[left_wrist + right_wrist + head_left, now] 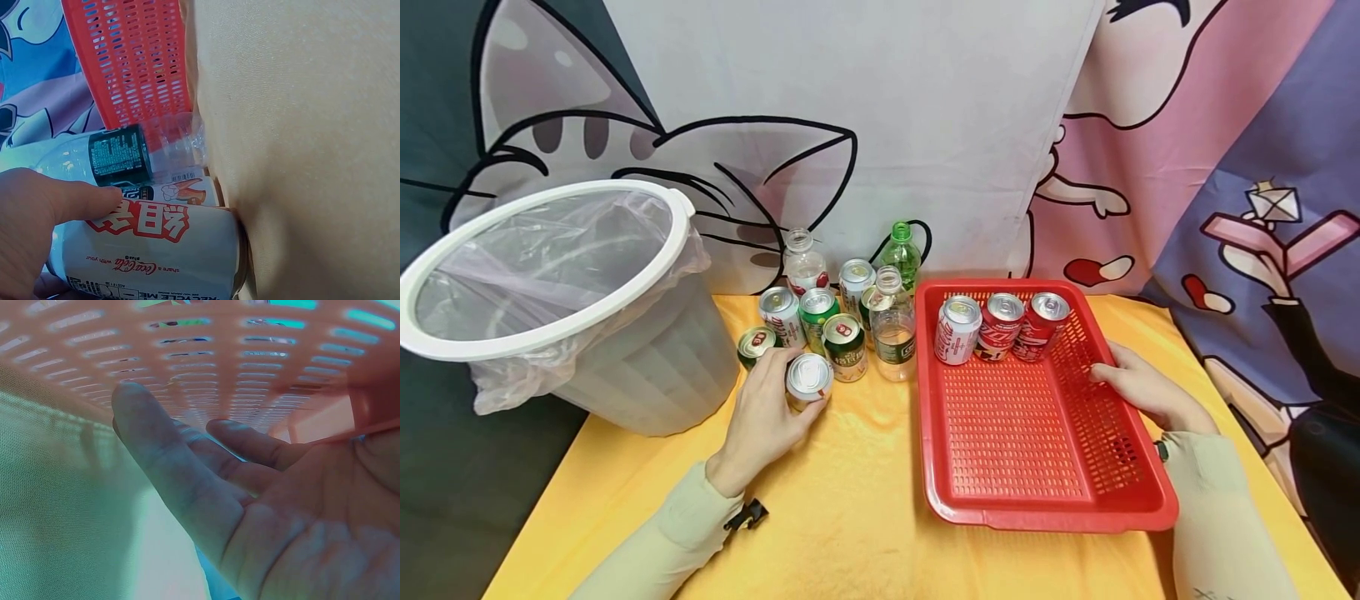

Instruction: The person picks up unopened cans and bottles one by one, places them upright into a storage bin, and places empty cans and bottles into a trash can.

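My left hand (765, 417) grips a white Coca-Cola can (809, 379), its thumb and fingers around the sides. In the left wrist view, the can (150, 259) shows red lettering, and its base is close to the yellow cloth. On the right, my right hand (1150, 387) holds the side of a red plastic basket (1052, 518), thumb over the rim. The right wrist view shows the fingers (178, 469) reaching under the perforated basket. Inside, a white Coca-Cola can (958, 332) and two red cans (999, 329) stand upright at the far end.
Beyond the left hand cluster several cans (845, 354), a clear bottle with a dark label (895, 342), another clear bottle (805, 262) and a green bottle (901, 250). A bin with a white rim (681, 212) and plastic liner stands left. A printed cloth backdrop (925, 108) hangs behind.
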Motion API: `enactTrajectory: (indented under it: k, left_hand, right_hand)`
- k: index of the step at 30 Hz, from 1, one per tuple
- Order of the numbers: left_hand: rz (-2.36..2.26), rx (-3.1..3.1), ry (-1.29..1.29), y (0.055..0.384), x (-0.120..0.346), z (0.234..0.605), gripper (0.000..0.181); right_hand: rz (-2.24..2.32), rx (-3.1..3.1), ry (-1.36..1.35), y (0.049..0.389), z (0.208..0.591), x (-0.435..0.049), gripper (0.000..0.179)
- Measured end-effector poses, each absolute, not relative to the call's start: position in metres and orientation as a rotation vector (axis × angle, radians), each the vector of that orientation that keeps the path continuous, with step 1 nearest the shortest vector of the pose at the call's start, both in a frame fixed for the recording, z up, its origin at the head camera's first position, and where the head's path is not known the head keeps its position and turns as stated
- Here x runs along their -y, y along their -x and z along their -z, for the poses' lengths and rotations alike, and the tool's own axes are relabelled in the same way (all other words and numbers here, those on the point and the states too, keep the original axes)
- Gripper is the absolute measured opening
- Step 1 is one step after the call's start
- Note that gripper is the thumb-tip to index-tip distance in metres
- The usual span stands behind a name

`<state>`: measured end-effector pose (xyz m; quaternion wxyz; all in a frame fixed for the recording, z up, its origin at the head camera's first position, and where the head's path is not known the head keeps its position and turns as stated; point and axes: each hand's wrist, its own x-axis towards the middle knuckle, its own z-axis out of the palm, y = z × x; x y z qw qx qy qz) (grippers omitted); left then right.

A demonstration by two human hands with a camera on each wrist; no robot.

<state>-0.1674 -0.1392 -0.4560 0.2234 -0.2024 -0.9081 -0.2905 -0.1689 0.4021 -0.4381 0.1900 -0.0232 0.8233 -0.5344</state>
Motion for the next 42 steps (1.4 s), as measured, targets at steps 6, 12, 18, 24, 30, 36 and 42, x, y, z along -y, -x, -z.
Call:
enactTrajectory:
  k: [6,12,18,24,30,36,42]
  left_hand:
    - [0.807,2.510,0.562,0.166,0.139,0.455,0.079]
    - [0.821,2.499,0.580,0.164,0.137,0.451,0.078]
    - [0.840,2.489,0.617,0.160,0.132,0.443,0.073]
    - [0.902,2.469,0.659,0.158,0.124,0.431,0.072]
    - [0.955,2.458,0.692,0.154,0.112,0.415,0.077]
    - [1.058,2.391,0.803,0.153,0.093,0.398,0.078]
    - [1.120,2.315,0.904,0.153,0.071,0.381,0.075]
  right_hand:
    - [1.489,-2.315,0.053,0.169,0.438,-0.402,0.061]
    - [1.483,-2.324,0.050,0.168,0.438,-0.402,0.061]
    - [1.482,-2.322,0.050,0.168,0.439,-0.403,0.061]
    - [1.482,-2.320,0.051,0.168,0.438,-0.402,0.061]
    - [1.479,-2.320,0.048,0.168,0.438,-0.402,0.061]
    - [1.483,-2.322,0.062,0.169,0.439,-0.403,0.061]
    - [1.484,-2.324,0.062,0.169,0.439,-0.404,0.060]
